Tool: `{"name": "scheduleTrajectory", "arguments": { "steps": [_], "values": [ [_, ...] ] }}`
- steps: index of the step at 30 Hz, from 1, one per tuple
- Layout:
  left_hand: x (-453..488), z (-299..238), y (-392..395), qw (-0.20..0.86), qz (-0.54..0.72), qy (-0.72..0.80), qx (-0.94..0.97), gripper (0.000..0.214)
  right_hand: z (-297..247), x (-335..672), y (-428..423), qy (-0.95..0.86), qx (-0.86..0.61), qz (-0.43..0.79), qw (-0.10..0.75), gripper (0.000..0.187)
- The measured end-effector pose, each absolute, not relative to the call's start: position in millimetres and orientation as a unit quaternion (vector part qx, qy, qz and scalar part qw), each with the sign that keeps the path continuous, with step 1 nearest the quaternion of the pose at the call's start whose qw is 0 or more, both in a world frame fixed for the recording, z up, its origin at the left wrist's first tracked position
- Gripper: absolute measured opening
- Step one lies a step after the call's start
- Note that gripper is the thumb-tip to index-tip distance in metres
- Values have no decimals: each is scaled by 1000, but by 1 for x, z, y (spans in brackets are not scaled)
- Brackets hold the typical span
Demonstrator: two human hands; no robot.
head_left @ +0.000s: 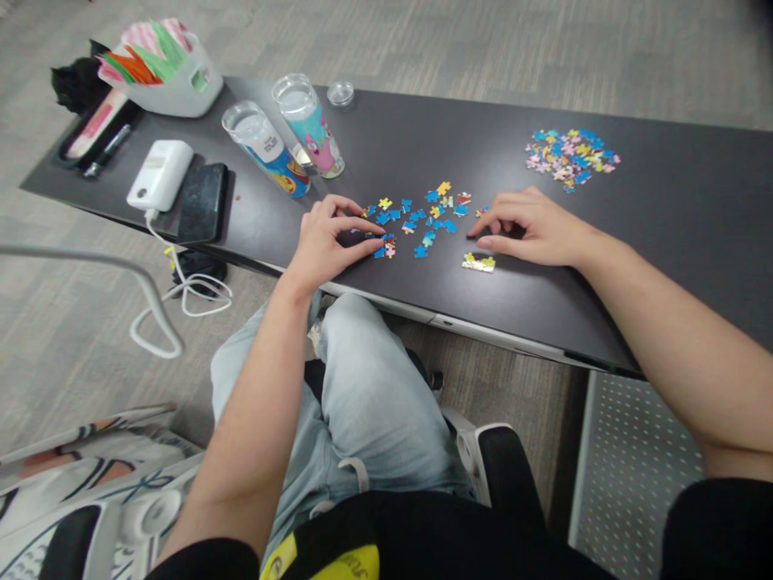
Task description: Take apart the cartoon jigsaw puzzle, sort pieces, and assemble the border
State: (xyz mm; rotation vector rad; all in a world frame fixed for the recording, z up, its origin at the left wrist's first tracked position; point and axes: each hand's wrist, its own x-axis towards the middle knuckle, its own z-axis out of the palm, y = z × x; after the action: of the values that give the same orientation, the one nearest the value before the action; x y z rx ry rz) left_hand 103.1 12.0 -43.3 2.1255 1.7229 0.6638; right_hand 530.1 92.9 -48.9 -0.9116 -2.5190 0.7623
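My left hand rests over the near-left side of a loose scatter of jigsaw puzzle pieces. Its fingers are stretched out and apart, and the thumb and index fingertips reach a small cluster of blue and pink puzzle pieces; whether they press on it I cannot tell. To the right of the scatter, my right hand hovers low or rests on the table with thumb and index finger apart, holding nothing visible. Just below its fingertips lie a few yellow and whitish puzzle pieces that look joined.
A pile of puzzle pieces lies at the back right of the dark table. Left stand two clear printed tubes, one pink-and-teal, one blue, near a round lid, phone, white charger and white basket.
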Motion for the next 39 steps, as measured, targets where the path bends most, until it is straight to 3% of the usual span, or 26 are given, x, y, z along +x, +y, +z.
{"name": "scheduleTrajectory", "arguments": {
  "steps": [6,18,28,39],
  "values": [
    [105,-44,12,166,244,614,732,11,-48,531,95,-895,-321,269,156,66],
    [98,-55,17,179,298,583,734,8,-53,533,95,-899,-303,259,179,63],
    [79,-69,27,194,424,593,657,27,-52,533,96,-896,-306,265,180,57],
    [98,-63,14,99,308,663,675,20,-55,534,97,-898,-298,261,192,53]
  ]
}}
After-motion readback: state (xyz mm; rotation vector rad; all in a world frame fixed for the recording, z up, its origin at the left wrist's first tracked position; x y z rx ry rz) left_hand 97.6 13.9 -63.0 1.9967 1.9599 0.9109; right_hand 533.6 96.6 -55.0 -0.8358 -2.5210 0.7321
